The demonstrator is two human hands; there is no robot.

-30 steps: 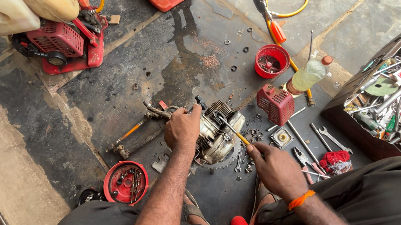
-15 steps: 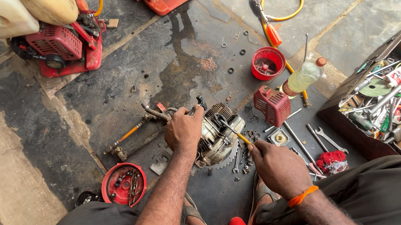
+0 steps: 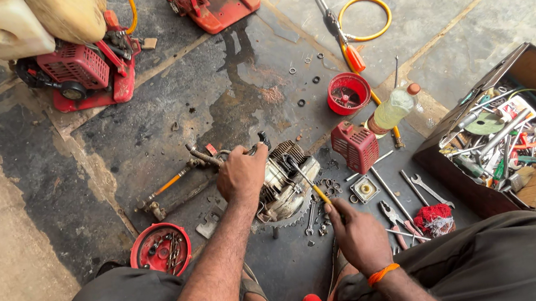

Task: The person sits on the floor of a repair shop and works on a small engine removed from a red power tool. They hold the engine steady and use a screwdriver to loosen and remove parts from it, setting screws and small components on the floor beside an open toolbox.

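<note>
A small grey engine block (image 3: 287, 178) with cooling fins lies on the oily stone floor between my knees. My left hand (image 3: 242, 172) rests on its left side and grips it. My right hand (image 3: 358, 235) holds a screwdriver (image 3: 310, 184) with a yellow handle; its metal tip touches the top of the engine. An orange band sits on my right wrist. Loose nuts and washers (image 3: 327, 187) lie around the engine's right side.
A red engine cover (image 3: 356, 146), a red cup (image 3: 347, 93), a plastic bottle (image 3: 391, 111), spanners and pliers (image 3: 412, 198) lie to the right. An open toolbox (image 3: 505, 132) stands far right. A red lid with parts (image 3: 159, 249) sits left. Red machines (image 3: 84, 70) stand behind.
The view has shifted slightly. My right hand has moved the screwdriver a little nearer to the engine; my left hand stays on the engine.
</note>
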